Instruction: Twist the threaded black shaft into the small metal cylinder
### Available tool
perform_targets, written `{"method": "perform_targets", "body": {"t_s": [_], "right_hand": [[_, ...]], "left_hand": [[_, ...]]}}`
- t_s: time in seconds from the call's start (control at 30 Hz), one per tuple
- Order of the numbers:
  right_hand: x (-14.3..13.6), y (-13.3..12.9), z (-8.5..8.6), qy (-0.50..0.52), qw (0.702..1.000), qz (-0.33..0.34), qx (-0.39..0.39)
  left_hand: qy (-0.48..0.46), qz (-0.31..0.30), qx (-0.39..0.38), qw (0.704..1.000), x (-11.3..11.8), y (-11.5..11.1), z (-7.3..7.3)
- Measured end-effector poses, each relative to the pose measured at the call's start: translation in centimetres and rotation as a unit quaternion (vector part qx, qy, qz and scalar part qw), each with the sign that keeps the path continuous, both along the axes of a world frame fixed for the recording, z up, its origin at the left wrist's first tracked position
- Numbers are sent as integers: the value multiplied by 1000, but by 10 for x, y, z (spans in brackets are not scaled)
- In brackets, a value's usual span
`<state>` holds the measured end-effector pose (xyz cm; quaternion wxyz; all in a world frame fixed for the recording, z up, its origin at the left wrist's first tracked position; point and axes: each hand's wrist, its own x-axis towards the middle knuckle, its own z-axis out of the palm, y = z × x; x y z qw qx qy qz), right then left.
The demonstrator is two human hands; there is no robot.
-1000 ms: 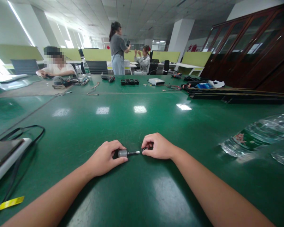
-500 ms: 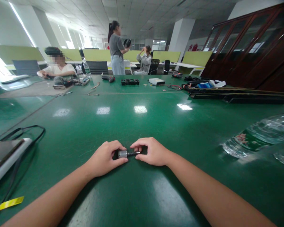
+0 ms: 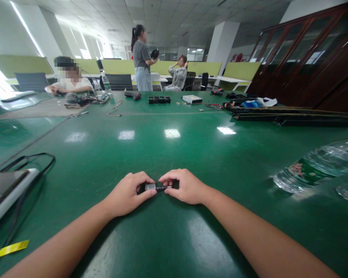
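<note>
Near the front middle of the green table (image 3: 150, 150) lies a small grey cylinder with a black ribbed shaft (image 3: 150, 186) and a thin metal tip. On its left, my left hand (image 3: 127, 195) is closed around the grey end, thumb against its near side. My right hand (image 3: 188, 187) curls around the shaft's tip from the right, with the thumb at the near side and fingers at the far side. My fingers partly hide both ends of the piece. It lies sideways, on or just above the tabletop.
Right, a large water bottle (image 3: 313, 170) lies on its side. Left are a white-cased device (image 3: 31, 179) and a black strap (image 3: 20, 200). Farther back stand a black tray-like part (image 3: 159, 100), a white box (image 3: 192, 99) and long black bars (image 3: 292, 114). Several people are beyond.
My left thumb has moved up slightly onto the grey cylinder, and my right hand has shifted a little to the left. The piece stays almost in place.
</note>
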<state>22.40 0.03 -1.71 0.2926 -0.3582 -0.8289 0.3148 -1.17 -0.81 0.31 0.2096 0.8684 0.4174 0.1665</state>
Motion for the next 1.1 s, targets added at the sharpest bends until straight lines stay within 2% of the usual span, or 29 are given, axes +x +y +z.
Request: {"method": "perform_targets", "body": {"t_s": [0.33, 0.6, 1.1], "right_hand": [[-4, -3, 5, -54, 998, 5, 40], [-4, -1, 2, -67, 995, 20, 67], [-3, -2, 6, -62, 997, 6, 35]], "left_hand": [[5, -1, 12, 1000, 1, 0, 0], [6, 1, 15, 1000, 3, 0, -1], [3, -7, 9, 1000, 1, 1, -1]]}}
